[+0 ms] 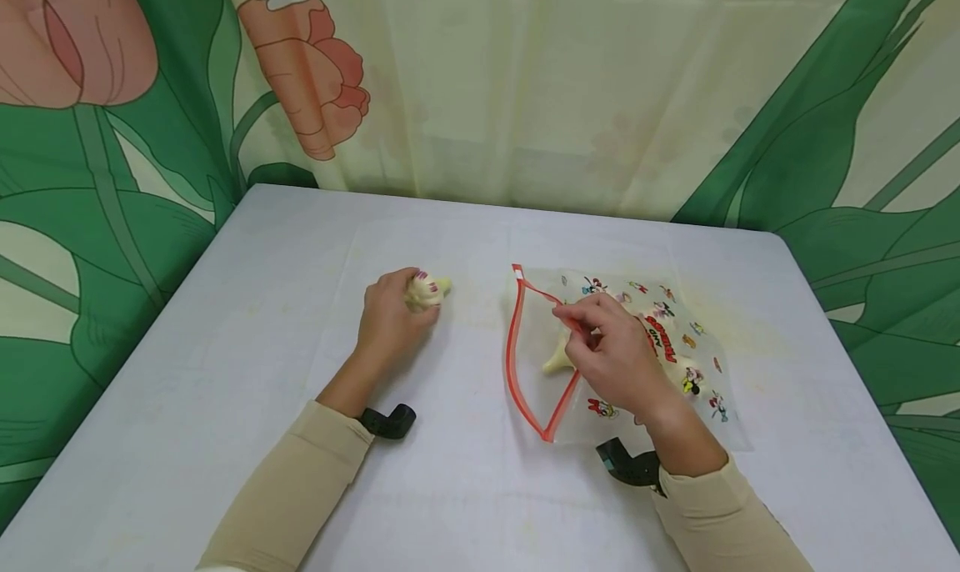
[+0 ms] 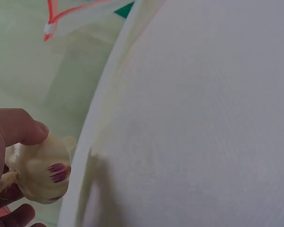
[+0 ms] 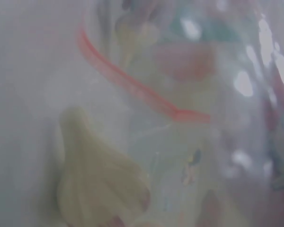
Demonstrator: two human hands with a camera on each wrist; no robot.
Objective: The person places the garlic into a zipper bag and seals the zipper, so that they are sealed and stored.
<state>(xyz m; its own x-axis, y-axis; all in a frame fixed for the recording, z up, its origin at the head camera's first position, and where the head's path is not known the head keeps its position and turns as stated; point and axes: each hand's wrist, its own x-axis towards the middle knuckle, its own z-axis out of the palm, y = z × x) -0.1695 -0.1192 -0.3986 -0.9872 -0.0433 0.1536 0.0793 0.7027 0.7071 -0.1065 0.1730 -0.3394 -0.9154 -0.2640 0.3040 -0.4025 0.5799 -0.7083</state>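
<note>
My left hand (image 1: 392, 315) grips a pale garlic bulb (image 1: 429, 291) with purple streaks, held over the table left of the bag. In the left wrist view the thumb lies on top of the bulb (image 2: 40, 165), and its roots show. My right hand (image 1: 618, 351) pinches the upper edge of a clear zip bag (image 1: 720, 368) printed with cartoon figures. The bag's red-rimmed mouth gapes toward the left. Just inside that mouth lies another garlic bulb (image 1: 558, 357), partly behind the right hand; its stem and cloves appear blurred in the right wrist view (image 3: 102, 179).
A white cloth covers the table (image 1: 420, 489). Behind its far edge hangs a curtain (image 1: 525, 88) with large flowers and leaves. Each wrist carries a black camera, the left one (image 1: 390, 422) and the right one (image 1: 630, 465). Pale shapes show through the bag's printed side.
</note>
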